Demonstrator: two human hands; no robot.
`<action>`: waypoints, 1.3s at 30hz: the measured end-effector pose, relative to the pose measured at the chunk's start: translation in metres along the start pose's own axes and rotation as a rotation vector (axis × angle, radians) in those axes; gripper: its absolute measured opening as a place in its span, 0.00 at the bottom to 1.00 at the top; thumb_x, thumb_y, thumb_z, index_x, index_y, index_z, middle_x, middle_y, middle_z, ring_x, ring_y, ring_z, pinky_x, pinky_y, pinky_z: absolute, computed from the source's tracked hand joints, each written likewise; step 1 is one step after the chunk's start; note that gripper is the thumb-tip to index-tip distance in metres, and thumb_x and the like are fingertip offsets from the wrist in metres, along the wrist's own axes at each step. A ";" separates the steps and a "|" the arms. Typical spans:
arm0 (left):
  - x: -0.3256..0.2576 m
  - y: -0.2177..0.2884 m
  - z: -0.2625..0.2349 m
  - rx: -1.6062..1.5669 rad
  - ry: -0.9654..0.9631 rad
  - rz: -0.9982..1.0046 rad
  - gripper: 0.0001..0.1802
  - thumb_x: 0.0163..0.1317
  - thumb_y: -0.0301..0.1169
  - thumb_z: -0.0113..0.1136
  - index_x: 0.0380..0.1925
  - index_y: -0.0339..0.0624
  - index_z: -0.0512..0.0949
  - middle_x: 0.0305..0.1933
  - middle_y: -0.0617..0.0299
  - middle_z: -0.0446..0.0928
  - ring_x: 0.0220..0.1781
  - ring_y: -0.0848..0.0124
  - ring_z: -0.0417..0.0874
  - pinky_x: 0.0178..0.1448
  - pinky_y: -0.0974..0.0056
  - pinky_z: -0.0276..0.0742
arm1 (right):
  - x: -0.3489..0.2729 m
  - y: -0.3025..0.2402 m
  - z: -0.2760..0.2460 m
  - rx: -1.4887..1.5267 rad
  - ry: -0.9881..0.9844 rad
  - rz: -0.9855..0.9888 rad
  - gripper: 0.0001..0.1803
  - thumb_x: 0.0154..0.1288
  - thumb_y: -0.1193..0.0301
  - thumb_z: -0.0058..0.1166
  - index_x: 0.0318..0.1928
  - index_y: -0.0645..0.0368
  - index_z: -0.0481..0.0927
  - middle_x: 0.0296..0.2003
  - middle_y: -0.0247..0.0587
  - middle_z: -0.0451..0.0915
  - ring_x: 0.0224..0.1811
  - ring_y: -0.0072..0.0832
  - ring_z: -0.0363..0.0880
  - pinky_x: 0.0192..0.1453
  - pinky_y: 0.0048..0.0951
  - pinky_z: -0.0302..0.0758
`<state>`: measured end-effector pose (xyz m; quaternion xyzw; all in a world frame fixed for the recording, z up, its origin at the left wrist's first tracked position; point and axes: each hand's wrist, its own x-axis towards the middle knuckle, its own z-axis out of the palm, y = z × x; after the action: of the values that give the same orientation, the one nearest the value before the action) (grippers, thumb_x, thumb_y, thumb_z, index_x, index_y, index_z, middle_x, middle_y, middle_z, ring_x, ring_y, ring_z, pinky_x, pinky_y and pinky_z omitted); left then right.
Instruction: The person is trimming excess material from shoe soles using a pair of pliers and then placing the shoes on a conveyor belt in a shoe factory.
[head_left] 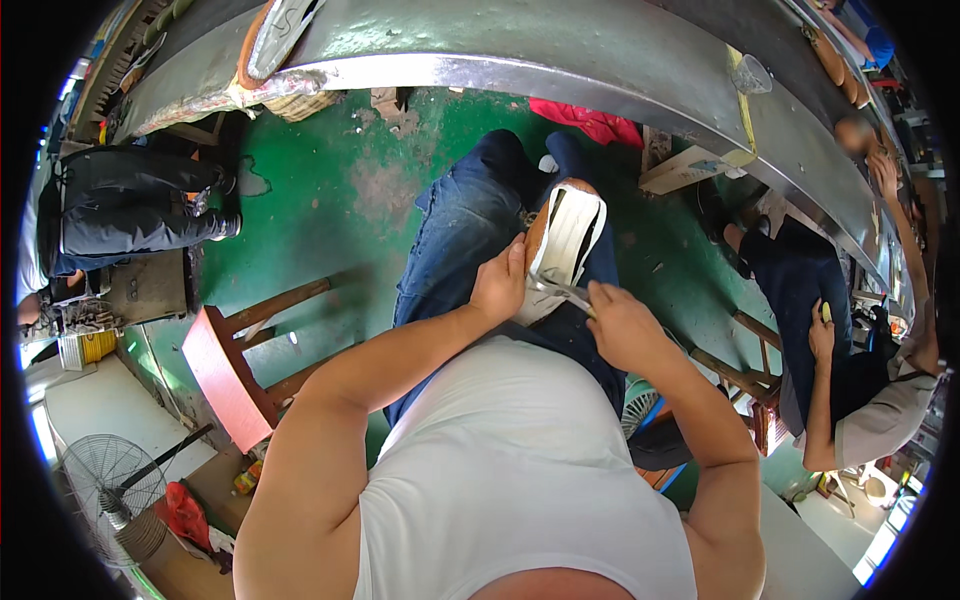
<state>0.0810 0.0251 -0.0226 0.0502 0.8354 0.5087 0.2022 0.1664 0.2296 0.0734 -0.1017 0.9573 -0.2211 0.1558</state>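
A white shoe upper on a tan last [566, 238] rests on my lap, over my blue jeans. My left hand [499, 287] grips its left side and steadies it. My right hand [622, 325] is closed around a slim metal tool [562, 290] whose tip touches the lower edge of the shoe. Both forearms come in from the bottom of the picture, above my white shirt.
A long grey metal workbench [560, 70] curves across the top, with a shoe sole [282, 30] lying on it. A red wooden stool [225, 375] stands to my left on the green floor. Another person [860, 400] sits at right, another at far left [120, 205]. A fan [105, 475] stands lower left.
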 end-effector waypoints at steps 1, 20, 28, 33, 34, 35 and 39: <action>0.001 -0.002 0.000 0.000 0.001 0.005 0.29 0.79 0.45 0.34 0.63 0.32 0.73 0.56 0.36 0.79 0.64 0.43 0.76 0.68 0.56 0.70 | 0.005 0.003 0.002 -0.002 0.004 0.000 0.19 0.62 0.71 0.58 0.49 0.69 0.71 0.38 0.53 0.79 0.46 0.51 0.80 0.52 0.43 0.78; 0.015 0.076 -0.030 0.725 -0.584 0.275 0.34 0.73 0.42 0.48 0.77 0.59 0.53 0.78 0.29 0.43 0.66 0.37 0.73 0.69 0.53 0.73 | 0.047 0.053 0.016 0.136 0.083 0.216 0.20 0.74 0.58 0.48 0.42 0.67 0.73 0.33 0.63 0.81 0.39 0.60 0.81 0.45 0.53 0.76; -0.010 0.011 -0.031 0.039 -0.431 -0.111 0.41 0.73 0.38 0.54 0.77 0.34 0.45 0.75 0.36 0.57 0.75 0.54 0.65 0.77 0.61 0.58 | 0.028 0.026 -0.005 0.528 0.174 0.144 0.21 0.75 0.56 0.46 0.49 0.65 0.75 0.34 0.61 0.81 0.39 0.58 0.80 0.44 0.49 0.75; -0.008 0.025 -0.047 0.191 -0.661 -0.050 0.54 0.59 0.38 0.69 0.77 0.36 0.45 0.70 0.35 0.66 0.72 0.50 0.69 0.76 0.60 0.61 | 0.004 0.033 0.042 0.395 -0.018 0.294 0.18 0.73 0.61 0.51 0.50 0.65 0.75 0.32 0.60 0.81 0.39 0.54 0.82 0.45 0.46 0.77; 0.005 0.032 -0.053 0.218 -0.698 -0.070 0.58 0.51 0.36 0.74 0.76 0.37 0.48 0.69 0.34 0.67 0.68 0.47 0.73 0.72 0.58 0.67 | -0.001 0.039 0.044 0.544 0.041 0.314 0.17 0.72 0.63 0.53 0.51 0.65 0.75 0.30 0.58 0.81 0.38 0.49 0.84 0.45 0.43 0.78; 0.005 0.044 -0.062 0.223 -0.706 -0.070 0.58 0.51 0.36 0.74 0.76 0.37 0.48 0.69 0.34 0.67 0.68 0.47 0.73 0.72 0.58 0.67 | -0.014 0.039 0.057 0.549 0.045 0.321 0.17 0.72 0.63 0.53 0.51 0.65 0.75 0.30 0.58 0.81 0.38 0.49 0.84 0.45 0.43 0.78; 0.019 0.109 -0.111 0.525 -0.419 0.445 0.50 0.48 0.28 0.73 0.71 0.37 0.57 0.61 0.38 0.75 0.59 0.45 0.80 0.61 0.54 0.77 | -0.037 0.043 0.079 1.037 0.352 0.377 0.17 0.72 0.69 0.52 0.56 0.67 0.74 0.36 0.39 0.82 0.37 0.22 0.81 0.45 0.27 0.77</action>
<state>0.0069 -0.0090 0.1115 0.3825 0.8464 0.2880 0.2332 0.2227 0.2466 -0.0038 0.1986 0.7370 -0.6432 0.0604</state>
